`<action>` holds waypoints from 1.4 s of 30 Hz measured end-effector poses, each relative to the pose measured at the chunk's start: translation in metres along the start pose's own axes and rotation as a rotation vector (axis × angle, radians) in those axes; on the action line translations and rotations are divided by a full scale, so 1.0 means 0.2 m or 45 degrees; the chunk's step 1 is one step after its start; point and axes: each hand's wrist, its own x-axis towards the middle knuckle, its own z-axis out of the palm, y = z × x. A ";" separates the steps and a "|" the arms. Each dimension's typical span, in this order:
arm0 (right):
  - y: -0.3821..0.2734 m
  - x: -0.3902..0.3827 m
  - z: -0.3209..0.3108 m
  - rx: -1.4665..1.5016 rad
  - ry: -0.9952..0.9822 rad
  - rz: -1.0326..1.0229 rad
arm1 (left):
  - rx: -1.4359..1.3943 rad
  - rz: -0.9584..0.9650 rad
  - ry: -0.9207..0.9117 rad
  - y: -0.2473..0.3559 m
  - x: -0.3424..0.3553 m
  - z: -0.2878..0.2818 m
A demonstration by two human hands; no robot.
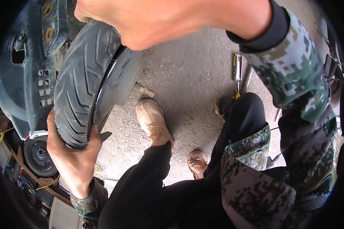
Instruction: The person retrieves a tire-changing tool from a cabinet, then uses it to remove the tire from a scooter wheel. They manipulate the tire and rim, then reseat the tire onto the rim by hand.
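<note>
A black motorcycle tire [80, 84] with angled tread grooves stands upright and slightly tilted at the left. Its side shows a bright metal edge and a blurred grey part [124, 74]. My left hand [70, 160] grips the tire's near end, thumb on one side and fingers on the other. A dark pointed piece [105, 135] sticks out beside that thumb. Over the far end of the tire is my right hand [141, 23], its fingers curled and partly cut off by the picture's upper edge. It appears closed on the tire.
Left of the tire is a large dark vehicle body panel [38, 68] with square holes. Below it lies a small wheel [40, 154]. A yellow-and-black tool [237, 68] and a metal rod [249, 78] rest on the concrete floor [187, 65] near my knee. A small block [147, 91] lies by my shoe.
</note>
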 end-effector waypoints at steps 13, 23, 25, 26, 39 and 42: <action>0.43 -0.26 0.48 0.642 -0.076 0.646 | 0.015 0.284 -0.080 0.04 0.10 -0.02; 0.46 -0.22 0.54 0.714 0.032 0.683 | -0.176 0.030 -0.087 0.03 0.12 -0.02; 0.44 -0.21 0.50 0.733 0.008 0.701 | -0.187 0.066 -0.119 0.01 0.12 -0.04; 0.42 -0.22 0.49 0.748 -0.005 0.718 | -0.182 0.065 -0.118 0.01 0.11 -0.06; 0.49 -0.24 0.52 0.708 0.064 0.774 | -0.448 0.006 -0.018 -0.02 -0.09 -0.07; 0.50 -0.19 0.55 0.762 0.115 0.725 | -0.393 0.095 -0.018 -0.03 -0.10 -0.08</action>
